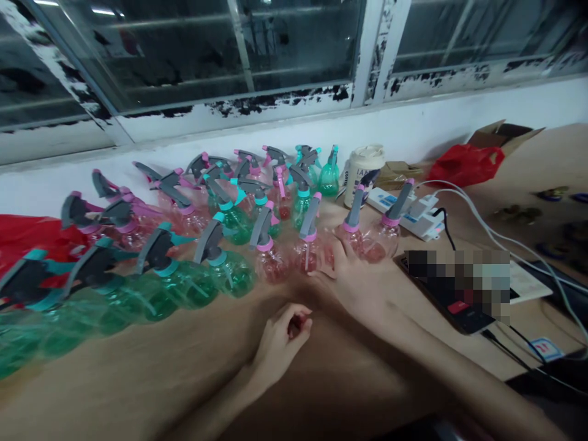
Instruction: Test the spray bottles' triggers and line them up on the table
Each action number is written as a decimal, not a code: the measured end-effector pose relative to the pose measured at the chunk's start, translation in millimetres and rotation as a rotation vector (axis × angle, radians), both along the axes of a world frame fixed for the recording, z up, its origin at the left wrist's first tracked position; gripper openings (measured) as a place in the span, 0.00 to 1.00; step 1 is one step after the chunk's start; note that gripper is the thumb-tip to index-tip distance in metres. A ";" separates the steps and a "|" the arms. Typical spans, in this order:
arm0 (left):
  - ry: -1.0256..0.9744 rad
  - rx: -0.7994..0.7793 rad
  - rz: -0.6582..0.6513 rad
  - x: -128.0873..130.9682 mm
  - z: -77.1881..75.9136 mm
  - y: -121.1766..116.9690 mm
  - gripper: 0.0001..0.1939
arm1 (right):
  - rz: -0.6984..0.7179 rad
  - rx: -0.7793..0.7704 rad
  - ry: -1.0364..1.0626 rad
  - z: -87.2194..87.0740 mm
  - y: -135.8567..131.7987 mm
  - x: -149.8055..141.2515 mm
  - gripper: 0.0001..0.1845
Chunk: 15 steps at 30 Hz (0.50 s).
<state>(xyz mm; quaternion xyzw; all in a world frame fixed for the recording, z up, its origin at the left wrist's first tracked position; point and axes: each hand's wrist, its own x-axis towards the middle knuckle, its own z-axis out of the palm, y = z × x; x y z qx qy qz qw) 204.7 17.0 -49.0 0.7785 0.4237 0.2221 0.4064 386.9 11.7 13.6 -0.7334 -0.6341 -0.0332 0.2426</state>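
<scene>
My right hand (361, 285) has its fingers round a clear pink spray bottle (351, 229) with a grey trigger and pink collar, standing in the front row. Nearer to me, my left hand (280, 340) hovers over the table with its fingers curled into a loose ring; nothing shows in the hollow. Pink spray bottles flank the held one: one on its right (383, 239), another on its left (307, 248). Further left, the row continues with green spray bottles (229, 269) with turquoise collars. Motion smears the fingertips of my right hand.
Behind the front row stand several more pink and green spray bottles (186, 214). A paper cup (362, 168) is by the wall, left of a power strip (404, 214) with white cables. A phone (445, 294) lies at right. Red plastic bags lie at left (27, 236) and far right (466, 164).
</scene>
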 end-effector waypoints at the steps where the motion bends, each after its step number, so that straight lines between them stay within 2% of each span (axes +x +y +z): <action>1: 0.000 -0.002 0.000 0.3 -0.6 0.0 0.06 | -0.005 0.008 -0.007 1.6 -7.7 6.1 0.30; 4: -0.002 -0.004 0.005 0.9 -1.9 0.6 0.07 | 0.033 0.053 0.030 2.1 -25.6 30.0 0.17; 6: -0.009 0.000 0.016 1.6 -2.3 1.7 0.07 | 0.009 0.143 0.108 -1.9 -30.0 46.5 0.16; 10: -0.029 0.004 0.035 4.2 -1.8 2.8 0.07 | -0.080 0.189 0.262 -15.0 -20.2 67.2 0.23; 15: -0.086 -0.073 0.027 8.5 2.0 0.0 0.08 | -0.117 0.165 0.232 -25.9 8.0 71.8 0.39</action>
